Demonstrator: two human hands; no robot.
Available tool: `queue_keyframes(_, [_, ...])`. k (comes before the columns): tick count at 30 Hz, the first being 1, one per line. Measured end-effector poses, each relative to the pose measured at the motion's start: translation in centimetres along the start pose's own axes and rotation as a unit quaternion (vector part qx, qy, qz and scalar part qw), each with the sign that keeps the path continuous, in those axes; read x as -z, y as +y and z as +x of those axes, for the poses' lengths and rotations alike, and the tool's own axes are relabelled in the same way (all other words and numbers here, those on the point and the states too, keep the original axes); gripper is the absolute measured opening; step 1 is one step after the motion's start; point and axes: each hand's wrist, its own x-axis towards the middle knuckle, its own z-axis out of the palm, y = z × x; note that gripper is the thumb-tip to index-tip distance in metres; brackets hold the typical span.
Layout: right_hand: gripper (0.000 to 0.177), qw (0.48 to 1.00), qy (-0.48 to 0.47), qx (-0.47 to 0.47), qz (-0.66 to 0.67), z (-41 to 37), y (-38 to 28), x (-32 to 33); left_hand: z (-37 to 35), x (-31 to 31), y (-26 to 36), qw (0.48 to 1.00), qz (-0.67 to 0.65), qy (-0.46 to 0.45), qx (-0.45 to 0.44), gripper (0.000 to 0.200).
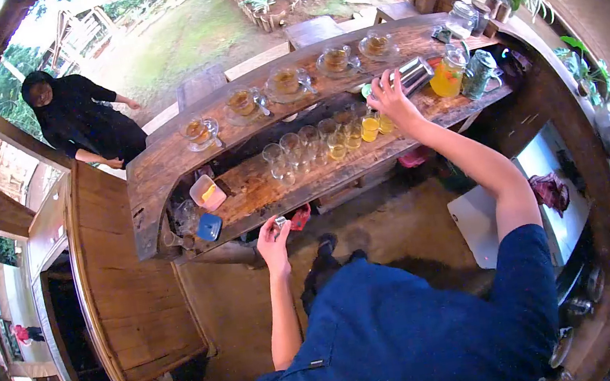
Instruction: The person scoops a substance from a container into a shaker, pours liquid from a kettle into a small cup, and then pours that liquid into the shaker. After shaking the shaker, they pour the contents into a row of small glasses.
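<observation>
My right hand point(395, 103) is wrapped round a metal cocktail shaker point(414, 75), which lies tilted nearly on its side above the lower counter. Below that hand stand glasses with yellow-orange drink point(370, 128); more glasses point(291, 149), some seemingly bare of drink, continue in rows to the left. My left hand point(274, 249) is pinched on a small silvery metal cap point(281, 222), held just off the counter's front edge. A glass pitcher of orange drink point(448, 75) stands right of the shaker, beside a grey-green jug point(480, 74).
Several glass cups of tea on saucers point(286, 82) line the raised wooden bar point(164, 160). At the lower counter's left end are a pink-rimmed container point(207, 193) and a blue lid point(209, 227). A person in black point(86, 114) stands beyond the bar's left end.
</observation>
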Motion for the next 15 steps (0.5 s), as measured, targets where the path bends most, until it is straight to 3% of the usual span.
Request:
queue_keyframes(4, [0.040,0.997,0.051,-0.051,0.026,0.7,4.3,0.3,-0.7,-0.5,-0.1,0.996,0.001,0.039,0.076,0.032])
queue_keyframes(7, [0.035,0.994,0.056,-0.092,0.012,0.8,5.9,0.2,-0.9,-0.7,-1.6,0.989,-0.073,0.029,0.128,0.031])
queue_keyframes(15, [0.037,0.998,0.003,-0.039,0.040,-0.6,-0.9,-0.9,-2.2,-2.6,-1.2,0.989,-0.056,0.018,0.135,0.045])
